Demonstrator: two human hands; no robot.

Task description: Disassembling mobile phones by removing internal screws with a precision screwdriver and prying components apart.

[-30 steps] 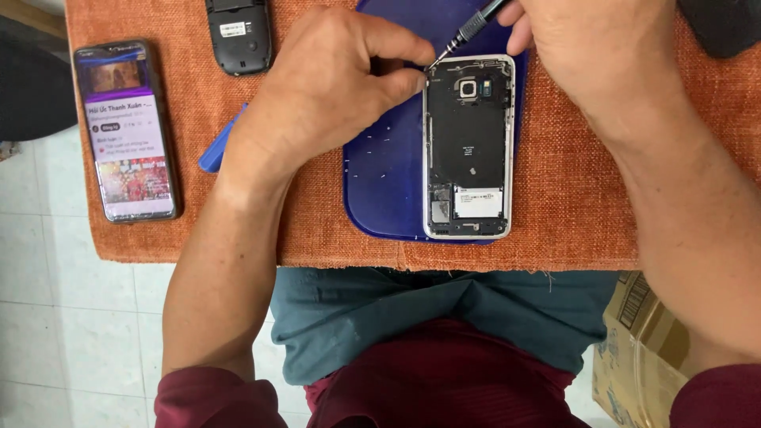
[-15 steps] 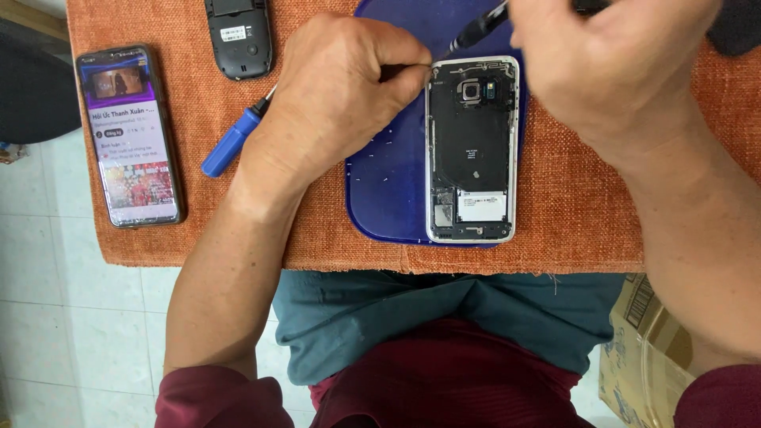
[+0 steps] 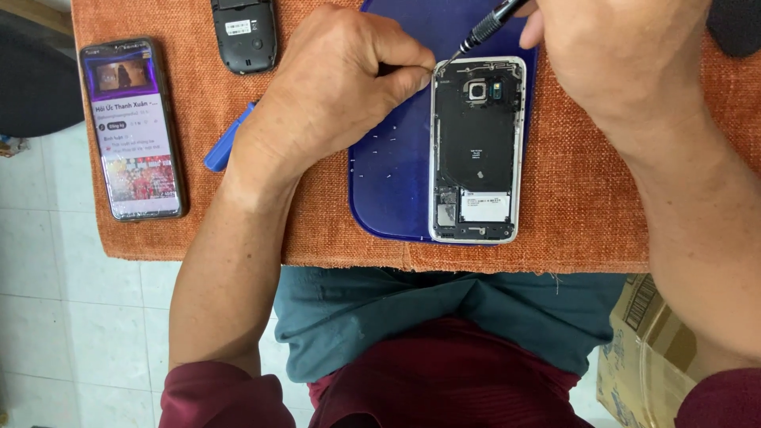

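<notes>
An opened smartphone (image 3: pixel 477 150) with its back cover off lies on a dark blue mat (image 3: pixel 392 190). My right hand (image 3: pixel 618 55) grips a black screwdriver (image 3: pixel 483 28), its tip at the phone's top left corner. My left hand (image 3: pixel 333 87) rests on the mat beside that corner. Its thumb and forefinger are pinched together there, and I cannot see anything between them. A blue tool handle (image 3: pixel 224 147) sticks out from under my left wrist. Several tiny screws (image 3: pixel 379 152) lie loose on the mat.
An orange woven cloth (image 3: pixel 594 198) covers the table. A black smartphone with a lit screen (image 3: pixel 133 131) lies at its left. A small dark phone (image 3: pixel 244 32) sits at the top edge. A cardboard box (image 3: pixel 658 349) stands on the tiled floor at lower right.
Both hands stay at the phone's top left corner with only small shifts. My left wrist now covers more of the blue tool than half a second ago.
</notes>
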